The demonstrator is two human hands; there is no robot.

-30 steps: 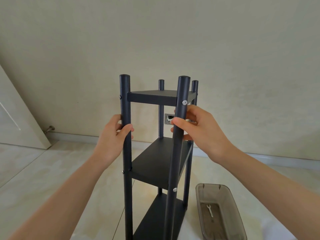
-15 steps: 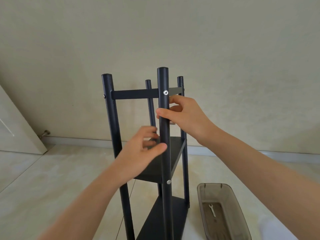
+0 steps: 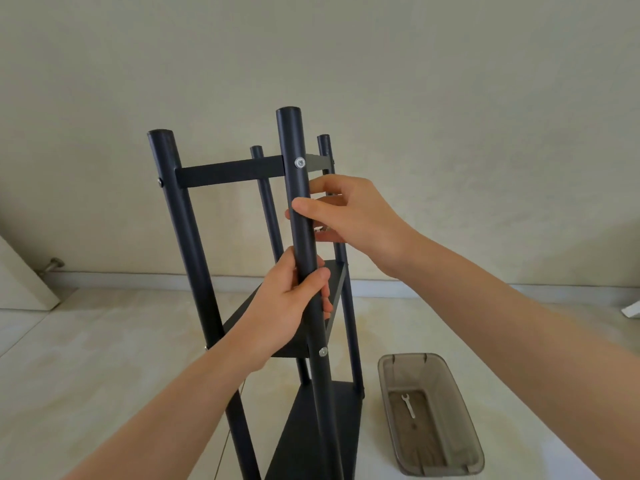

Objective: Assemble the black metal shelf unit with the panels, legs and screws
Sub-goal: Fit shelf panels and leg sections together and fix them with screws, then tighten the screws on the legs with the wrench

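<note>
The black metal shelf unit [image 3: 228, 173] stands on the floor, leaning slightly, with three panels fixed between several round legs. Silver screws [image 3: 299, 163] show on the near right leg [image 3: 304, 233]. My left hand [image 3: 287, 303] grips that leg just above the middle panel [image 3: 263, 320]. My right hand [image 3: 349, 213] grips the same leg higher up, just under the top panel, thumb across its front. The near left leg [image 3: 180, 216] is free.
A smoky transparent plastic tray [image 3: 446, 386] lies on the floor to the right of the shelf, with a small silver wrench [image 3: 408, 405] inside. A door edge and doorstop [image 3: 52, 265] are at the left. The wall is close behind.
My left hand left the near left leg and now grips the near right leg below my right hand. The shelf has turned and tilted a little.
</note>
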